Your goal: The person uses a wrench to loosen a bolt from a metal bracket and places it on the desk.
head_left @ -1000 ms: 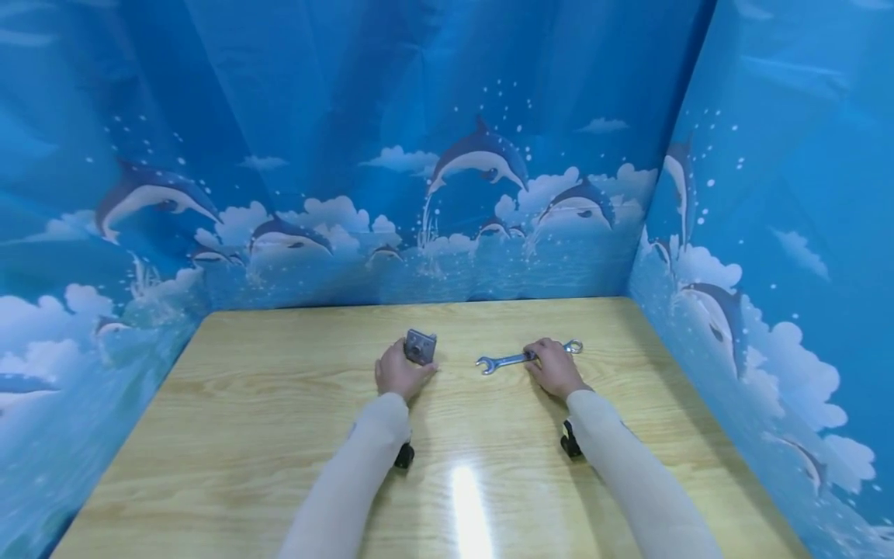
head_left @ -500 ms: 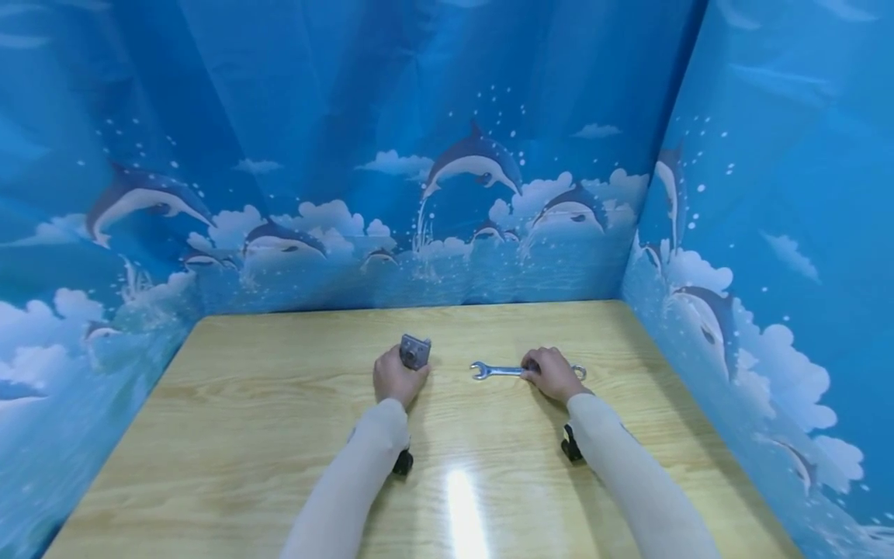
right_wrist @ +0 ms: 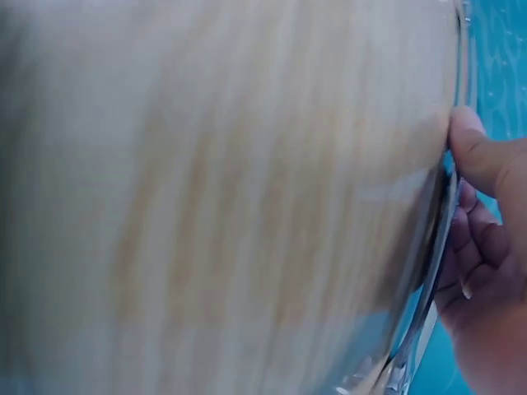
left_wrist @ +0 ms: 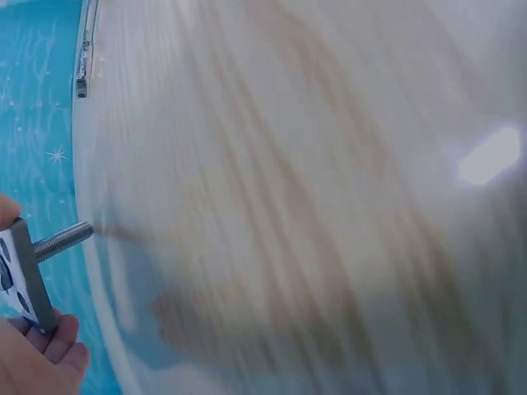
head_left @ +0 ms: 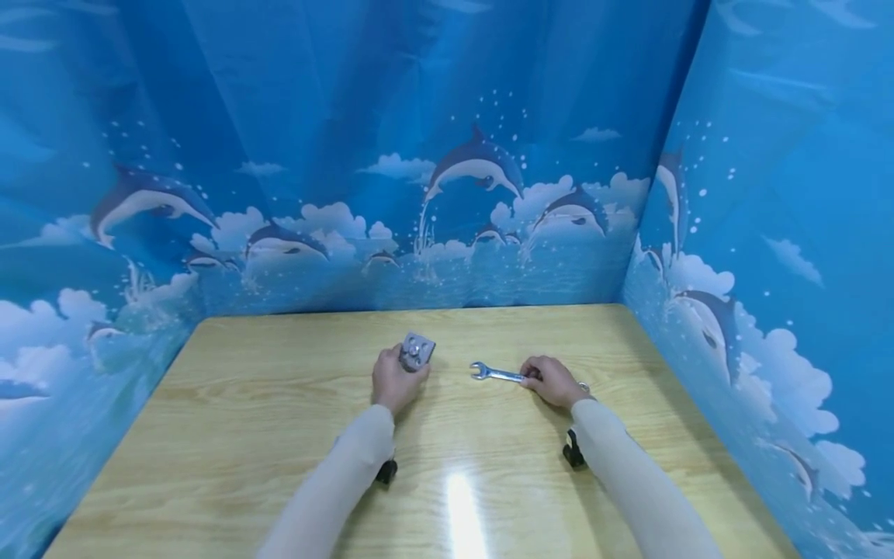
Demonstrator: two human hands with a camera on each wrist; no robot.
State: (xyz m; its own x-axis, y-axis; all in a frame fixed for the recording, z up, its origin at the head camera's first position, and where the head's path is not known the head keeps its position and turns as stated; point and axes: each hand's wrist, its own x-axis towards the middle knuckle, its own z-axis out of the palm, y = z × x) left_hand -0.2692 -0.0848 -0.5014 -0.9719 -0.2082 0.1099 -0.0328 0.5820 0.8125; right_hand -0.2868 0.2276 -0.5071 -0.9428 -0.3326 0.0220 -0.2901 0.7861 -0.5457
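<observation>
My left hand point(head_left: 398, 379) grips a square grey metal plate point(head_left: 417, 352) with several holes, near the middle of the table's far half. A threaded stud point(left_wrist: 64, 242) sticks out of the plate in the left wrist view, with fingers curled at the plate's edges. To the right, my right hand point(head_left: 553, 380) pinches a silver combination wrench point(head_left: 501, 375) around the middle of its shaft. The wrench's open-ended jaw points left toward the plate, with a gap between them. Its ring end shows behind the right wrist, and the palm hides part of the shaft.
A light wood-grain table point(head_left: 244, 435) spreads beneath both arms. Blue dolphin-print curtains point(head_left: 335, 194) hang along its far edge and sides. A bright light reflection point(head_left: 464, 512) lies on the tabletop at the front. Small black wrist cameras point(head_left: 574, 449) hang under both sleeves.
The wrench has turned clockwise in the head view, its ring end swinging down toward the right wrist. In the left hand the plate has tilted so its holed face shows more.
</observation>
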